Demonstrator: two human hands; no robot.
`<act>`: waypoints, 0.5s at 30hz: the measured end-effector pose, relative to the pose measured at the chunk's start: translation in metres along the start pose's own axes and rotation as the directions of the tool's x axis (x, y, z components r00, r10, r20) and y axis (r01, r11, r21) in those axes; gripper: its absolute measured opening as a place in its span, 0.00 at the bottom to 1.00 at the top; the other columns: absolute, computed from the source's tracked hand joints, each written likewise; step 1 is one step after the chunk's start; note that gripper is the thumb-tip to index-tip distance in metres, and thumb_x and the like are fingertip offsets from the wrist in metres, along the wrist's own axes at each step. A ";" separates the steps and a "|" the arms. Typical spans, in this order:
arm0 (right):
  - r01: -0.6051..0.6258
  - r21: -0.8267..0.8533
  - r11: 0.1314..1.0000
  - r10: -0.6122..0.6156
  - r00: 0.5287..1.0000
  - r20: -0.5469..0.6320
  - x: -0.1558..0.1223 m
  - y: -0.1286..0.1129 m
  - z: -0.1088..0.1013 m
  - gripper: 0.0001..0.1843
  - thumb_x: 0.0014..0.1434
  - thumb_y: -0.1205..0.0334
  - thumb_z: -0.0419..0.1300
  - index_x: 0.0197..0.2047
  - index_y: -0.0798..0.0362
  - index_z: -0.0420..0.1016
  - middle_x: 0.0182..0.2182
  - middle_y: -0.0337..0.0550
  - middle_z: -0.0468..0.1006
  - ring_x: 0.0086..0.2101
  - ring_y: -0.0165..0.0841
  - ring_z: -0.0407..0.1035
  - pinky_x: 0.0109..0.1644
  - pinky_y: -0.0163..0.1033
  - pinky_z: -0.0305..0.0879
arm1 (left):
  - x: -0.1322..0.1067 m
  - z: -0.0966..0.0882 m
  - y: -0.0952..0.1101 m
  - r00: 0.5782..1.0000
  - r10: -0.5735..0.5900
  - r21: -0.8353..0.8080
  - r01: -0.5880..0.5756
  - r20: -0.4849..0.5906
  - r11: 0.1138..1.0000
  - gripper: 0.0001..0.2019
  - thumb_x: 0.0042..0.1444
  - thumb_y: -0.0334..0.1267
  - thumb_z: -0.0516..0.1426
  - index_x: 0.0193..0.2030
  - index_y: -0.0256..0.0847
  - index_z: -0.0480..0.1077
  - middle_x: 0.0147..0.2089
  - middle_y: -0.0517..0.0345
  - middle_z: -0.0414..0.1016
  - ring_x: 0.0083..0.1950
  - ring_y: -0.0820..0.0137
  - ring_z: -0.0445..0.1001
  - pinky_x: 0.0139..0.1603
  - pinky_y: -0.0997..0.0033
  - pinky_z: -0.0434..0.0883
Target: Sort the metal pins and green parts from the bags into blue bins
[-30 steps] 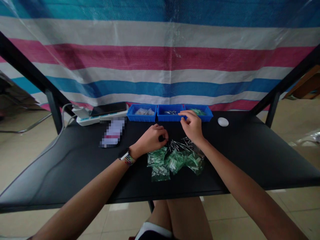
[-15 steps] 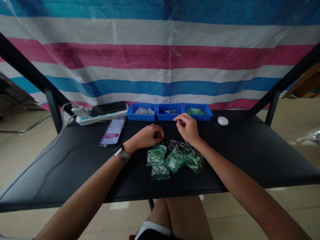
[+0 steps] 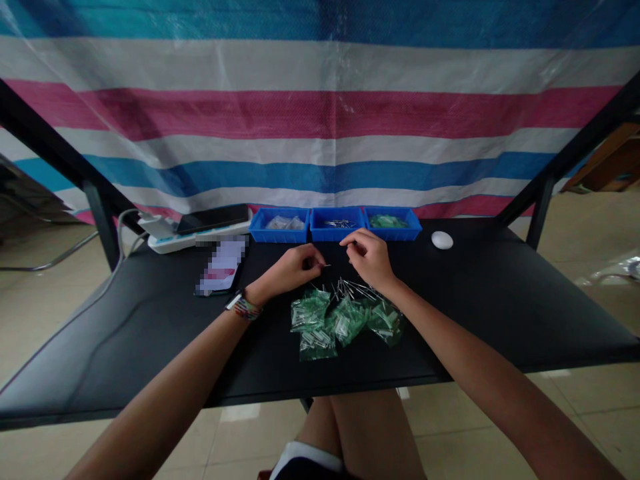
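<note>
My left hand [image 3: 299, 265] is closed in a pinch on a thin metal pin [image 3: 327, 266], whose tip sticks out to the right past the fingertips. To its right, my right hand [image 3: 369, 260] hovers just in front of the blue bins, thumb and forefinger bent toward each other. Anything between those fingertips is too small to make out. Below both hands lies a loose heap of metal pins [image 3: 350, 289]. Nearer me are several small green-tinted plastic bags [image 3: 314, 311] with short, pale, slender pieces inside.
Three blue bins stand in a row: the left bin [image 3: 279, 236] holds clear bags, the middle bin [image 3: 336, 235] metal pins, the right bin [image 3: 395, 235] green bags. A phone [image 3: 225, 263], a power strip [image 3: 173, 244] and a white oval object [image 3: 442, 240] rest on the black table [image 3: 475, 300].
My left hand has risen slightly away from the heap, and the pin shows more clearly at its fingertips. My right hand has shifted slightly left. The whole view has moved a little.
</note>
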State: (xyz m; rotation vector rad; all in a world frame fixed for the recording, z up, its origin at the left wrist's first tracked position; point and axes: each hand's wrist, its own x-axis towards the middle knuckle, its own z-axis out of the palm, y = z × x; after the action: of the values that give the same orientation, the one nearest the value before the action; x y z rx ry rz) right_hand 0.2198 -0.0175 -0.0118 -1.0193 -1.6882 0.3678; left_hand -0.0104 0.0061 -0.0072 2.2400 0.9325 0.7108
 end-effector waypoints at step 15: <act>-0.127 0.056 0.990 0.104 0.947 0.303 -0.005 0.000 0.006 0.08 0.65 0.64 0.61 0.36 0.52 0.81 0.33 0.41 0.81 0.32 0.32 0.73 0.36 0.37 0.66 | 0.002 0.004 0.009 0.980 -0.032 -0.289 -0.027 -0.199 0.957 0.06 0.60 0.38 0.63 0.40 0.38 0.75 0.42 0.52 0.81 0.43 0.66 0.79 0.49 0.64 0.75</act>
State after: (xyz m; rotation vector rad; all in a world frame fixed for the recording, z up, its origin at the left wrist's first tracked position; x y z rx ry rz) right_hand 0.2145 -0.0200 -0.0177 -1.0488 -1.8718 0.6875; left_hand -0.0028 0.0014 -0.0025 1.9335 0.8610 1.0199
